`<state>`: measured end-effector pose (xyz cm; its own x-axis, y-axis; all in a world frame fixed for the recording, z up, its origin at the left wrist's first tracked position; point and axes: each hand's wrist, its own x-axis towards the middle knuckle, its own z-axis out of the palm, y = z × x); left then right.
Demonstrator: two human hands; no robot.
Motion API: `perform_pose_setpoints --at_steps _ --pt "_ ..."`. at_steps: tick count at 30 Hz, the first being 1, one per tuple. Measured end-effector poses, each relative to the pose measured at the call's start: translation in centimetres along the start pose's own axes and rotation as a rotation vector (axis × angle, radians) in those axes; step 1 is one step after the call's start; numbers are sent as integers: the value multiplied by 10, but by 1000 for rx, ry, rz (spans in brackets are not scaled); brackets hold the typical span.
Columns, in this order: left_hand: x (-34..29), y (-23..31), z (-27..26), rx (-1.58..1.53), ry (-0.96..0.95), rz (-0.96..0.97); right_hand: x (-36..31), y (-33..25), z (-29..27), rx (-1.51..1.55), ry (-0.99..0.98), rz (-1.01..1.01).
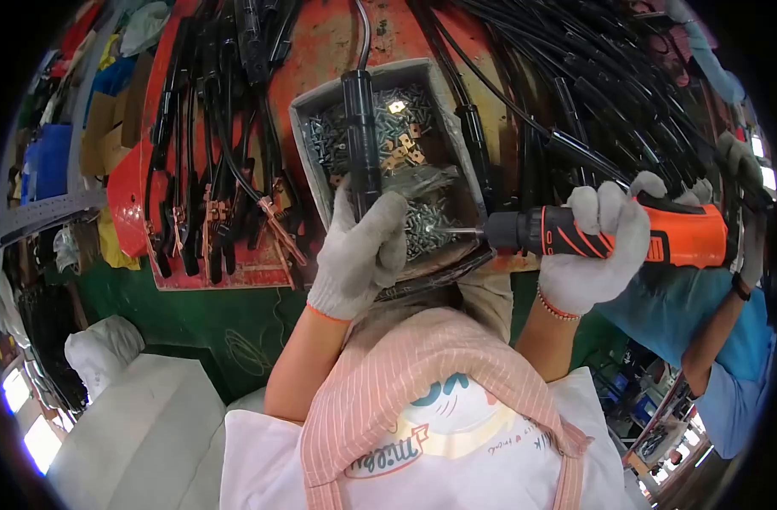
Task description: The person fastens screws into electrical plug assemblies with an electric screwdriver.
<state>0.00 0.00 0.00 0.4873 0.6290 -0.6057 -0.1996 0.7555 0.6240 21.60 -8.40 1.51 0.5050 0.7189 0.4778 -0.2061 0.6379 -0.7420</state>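
My left hand (360,246), in a pale grey glove, is closed around the lower end of a black tubular handle (360,127), with a thin cable running out of its far end. My right hand (605,246), gloved too, grips an orange and black cordless screwdriver (677,235) held level. Its metal bit points left, its tip over the screws in an open grey box (307,161). Inside are many small silvery screws (427,223), copper-coloured metal pieces (403,151) and a crumpled clear plastic bag (418,180). My fingers hide the handle's near end.
Black cables and handles with copper ends (218,208) lie on the red table (320,42) to the left. A big pile of black handles (592,68) fills the right. A co-worker's arm (718,327) is close on the right. White sacks (138,408) stand lower left.
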Motion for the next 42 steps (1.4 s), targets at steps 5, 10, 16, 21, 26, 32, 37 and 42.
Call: perform_pose_setpoints --at_steps 5,10,16,21,26,32,37,42 --pt "1 -3 5 -22 40 -14 4 -2 38 -206 372 29" --pt "1 -7 -2 -160 34 -98 5 -13 30 -119 382 22" --pt "5 -13 -7 -250 -54 -24 12 -22 34 -80 493 -16" --pt "4 -10 -7 -296 -27 -86 14 -22 38 27 518 -13" --pt "2 -8 -8 -284 -57 -59 15 -22 27 222 405 58" --pt "2 -7 -7 -255 -2 -116 20 -14 61 233 287 72" --pt "1 -6 -10 -247 -3 -111 15 -8 80 181 339 72" --pt "1 -9 -9 -246 -8 -84 3 0 77 225 118 87"
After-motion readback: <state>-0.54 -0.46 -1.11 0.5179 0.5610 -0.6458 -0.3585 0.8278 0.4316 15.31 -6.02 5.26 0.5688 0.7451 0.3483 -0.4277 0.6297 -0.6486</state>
